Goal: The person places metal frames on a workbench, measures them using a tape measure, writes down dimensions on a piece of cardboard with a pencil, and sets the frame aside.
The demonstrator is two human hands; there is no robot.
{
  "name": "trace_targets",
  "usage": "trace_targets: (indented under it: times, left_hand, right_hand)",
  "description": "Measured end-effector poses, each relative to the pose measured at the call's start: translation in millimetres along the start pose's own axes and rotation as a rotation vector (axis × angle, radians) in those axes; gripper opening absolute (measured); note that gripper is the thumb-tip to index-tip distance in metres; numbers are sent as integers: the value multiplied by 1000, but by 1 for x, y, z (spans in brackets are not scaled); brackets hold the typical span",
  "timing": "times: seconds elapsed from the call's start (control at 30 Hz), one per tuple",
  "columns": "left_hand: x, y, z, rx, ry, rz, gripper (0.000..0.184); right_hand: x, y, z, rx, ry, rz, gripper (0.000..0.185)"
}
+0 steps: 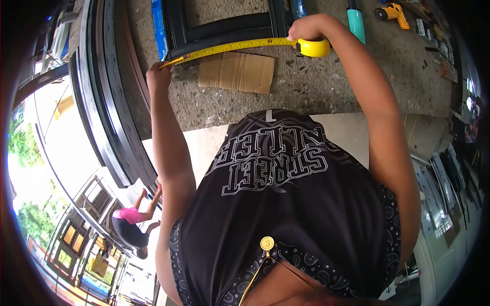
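Note:
My left hand (158,79) is closed round a thin yellow pencil (173,61), close to the left end of the tape. A yellow tape measure (314,48) lies under the fingers of my right hand (309,28), which grips it at the case. Its blade (229,48) is drawn out leftward along the near edge of a black frame (227,29). Blue wrapping (159,30) covers part of the frame's left side. Below the blade, a flat piece of brown cardboard (237,72) rests on the rough grey work surface (311,97).
A teal-handled tool (356,24) and a yellow power drill (394,15) lie at the upper right. Long dark profiles (104,102) run along the left. Further off at lower left, a person in a pink top (127,215) bends over. More metal profiles (444,176) stand at right.

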State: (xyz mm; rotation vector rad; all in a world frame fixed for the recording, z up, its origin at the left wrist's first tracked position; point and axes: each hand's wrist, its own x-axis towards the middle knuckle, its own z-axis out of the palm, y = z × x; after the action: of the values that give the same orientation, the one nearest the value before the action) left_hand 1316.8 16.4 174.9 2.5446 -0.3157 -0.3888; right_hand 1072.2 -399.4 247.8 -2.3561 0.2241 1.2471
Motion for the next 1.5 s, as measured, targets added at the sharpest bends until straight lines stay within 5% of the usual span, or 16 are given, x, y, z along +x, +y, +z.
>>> trace_targets:
  times: [0.83,1.27,1.4,1.5]
  left_hand:
    - [5,5,4,54,-31,11,26]
    - [16,-9,14,107,-4,32,27]
    - [0,17,2,-28,-54,-186,27]
    - [19,-9,18,118,46,-24,27]
  right_hand:
    - [-19,-20,5,-47,158,75,37]
    - [-15,-11,6,2,67,77,46]
    - [-14,-7,9,110,71,65,42]
    - [-23,-8,15,173,111,54,42]
